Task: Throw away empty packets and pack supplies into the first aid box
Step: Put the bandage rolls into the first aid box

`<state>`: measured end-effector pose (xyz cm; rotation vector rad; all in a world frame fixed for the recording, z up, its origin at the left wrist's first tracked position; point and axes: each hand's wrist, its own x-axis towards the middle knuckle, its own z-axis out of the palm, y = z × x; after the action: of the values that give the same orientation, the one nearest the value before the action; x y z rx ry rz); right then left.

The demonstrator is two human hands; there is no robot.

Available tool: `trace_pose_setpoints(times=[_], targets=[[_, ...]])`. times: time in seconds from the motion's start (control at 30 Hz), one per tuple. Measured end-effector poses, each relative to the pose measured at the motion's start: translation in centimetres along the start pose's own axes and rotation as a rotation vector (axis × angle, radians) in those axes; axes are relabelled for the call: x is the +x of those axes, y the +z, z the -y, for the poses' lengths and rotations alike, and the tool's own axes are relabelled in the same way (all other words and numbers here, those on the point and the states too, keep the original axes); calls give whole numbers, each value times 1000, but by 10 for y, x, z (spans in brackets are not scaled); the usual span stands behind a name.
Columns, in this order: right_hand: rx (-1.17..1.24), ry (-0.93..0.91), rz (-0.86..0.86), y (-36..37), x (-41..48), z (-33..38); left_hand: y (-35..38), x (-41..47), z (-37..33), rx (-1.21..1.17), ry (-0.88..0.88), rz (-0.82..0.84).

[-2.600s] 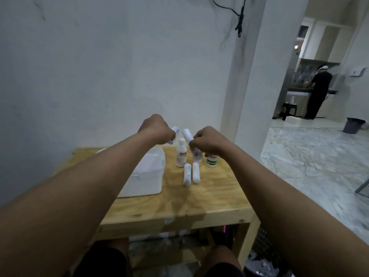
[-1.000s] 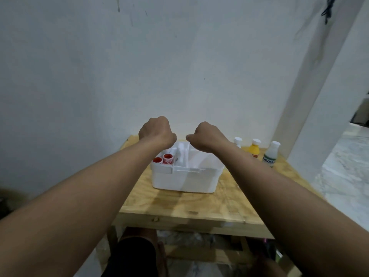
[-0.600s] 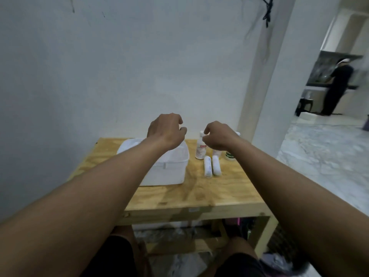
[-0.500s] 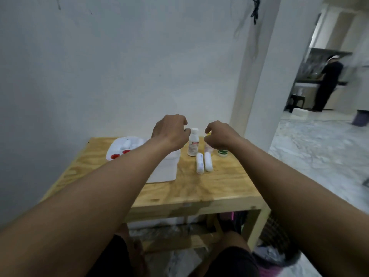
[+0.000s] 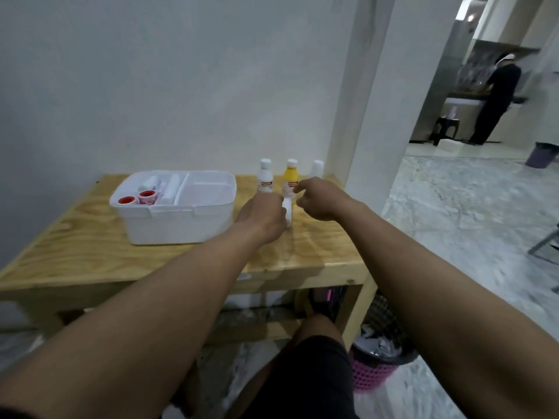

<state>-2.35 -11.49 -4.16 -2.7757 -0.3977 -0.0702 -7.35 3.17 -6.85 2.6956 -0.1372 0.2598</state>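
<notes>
The white first aid box [image 5: 181,220] stands open on the left half of the wooden table [image 5: 90,255]. It holds two red-capped items [image 5: 147,194] and white rolls [image 5: 172,186]. My left hand [image 5: 261,220] is lowered to the tabletop right of the box, fingers curled around a white bandage roll [image 5: 287,210] that shows at its right edge. My right hand [image 5: 317,198] hovers just right of it with loosely bent fingers, holding nothing. Behind the hands stand a white bottle with a red label [image 5: 265,178], a yellow bottle [image 5: 291,176] and another white bottle [image 5: 317,167].
A pink mesh bin [image 5: 381,362] with crumpled white waste sits on the floor under the table's right corner. A wall runs behind the table and a pillar [image 5: 378,116] rises at its right. Far back, a person in black [image 5: 496,101] stands near a grey bin [image 5: 541,154].
Both hands have dropped from above the box and bottles down to the tabletop. My left hand now covers the spot where the two white rolls lay and curls on one.
</notes>
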Motion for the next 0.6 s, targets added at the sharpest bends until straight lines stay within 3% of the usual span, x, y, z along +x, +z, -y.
trace_pose_setpoints(times=[0.23,0.6], targets=[[-58,-116,93,23,9,-6,17,-4,5,67,-29,20],[80,-73,89,26,10,-13,23,12,-4,69,-141,-27]])
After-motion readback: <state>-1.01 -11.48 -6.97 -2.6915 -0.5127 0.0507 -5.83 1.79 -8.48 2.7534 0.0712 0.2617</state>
